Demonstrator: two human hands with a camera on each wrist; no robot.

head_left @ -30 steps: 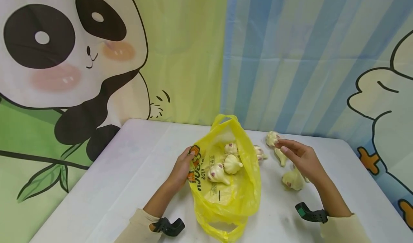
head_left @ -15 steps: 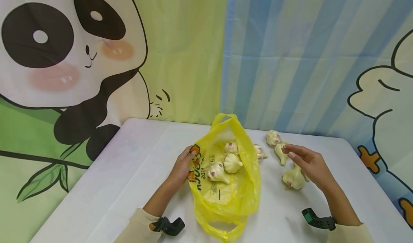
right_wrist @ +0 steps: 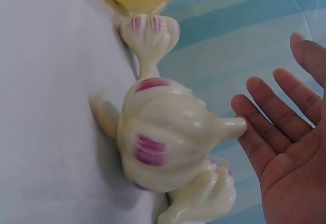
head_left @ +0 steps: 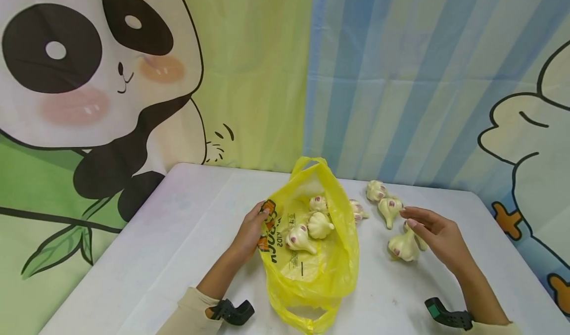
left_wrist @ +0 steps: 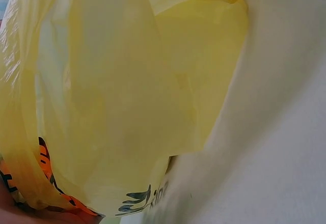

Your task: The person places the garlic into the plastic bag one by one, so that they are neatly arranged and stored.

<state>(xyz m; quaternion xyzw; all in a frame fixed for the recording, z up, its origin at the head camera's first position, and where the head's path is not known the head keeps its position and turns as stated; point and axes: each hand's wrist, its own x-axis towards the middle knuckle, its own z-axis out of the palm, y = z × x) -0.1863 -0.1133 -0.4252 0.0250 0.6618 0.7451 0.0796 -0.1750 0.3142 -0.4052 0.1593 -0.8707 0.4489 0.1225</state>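
Observation:
My left hand (head_left: 246,233) grips the left edge of a yellow plastic bag (head_left: 340,275), holding its mouth open on the table. Inside lie garlic bulbs (head_left: 319,225) with purple marks. My right hand (head_left: 441,238) hovers over loose garlic at the right, its fingers extended and nothing held. Nearest to it is a large garlic bulb (right_wrist: 163,132), whose stem comes close to a fingertip in the right wrist view; whether they touch I cannot tell. Another bulb (head_left: 390,210) lies just beyond. The bag's yellow film (left_wrist: 122,81) fills much of the left wrist view.
Farther back on the white table (head_left: 213,201) rests another garlic bulb (head_left: 376,190). One more bulb (head_left: 357,210) pokes out behind the bag's right side. A printed panda curtain (head_left: 249,77) hangs behind the table's far edge.
My right hand has drawn back toward me and to the right, away from the far bulbs, uncovering more of the garlic beneath. The left hand and bag have stayed in place.

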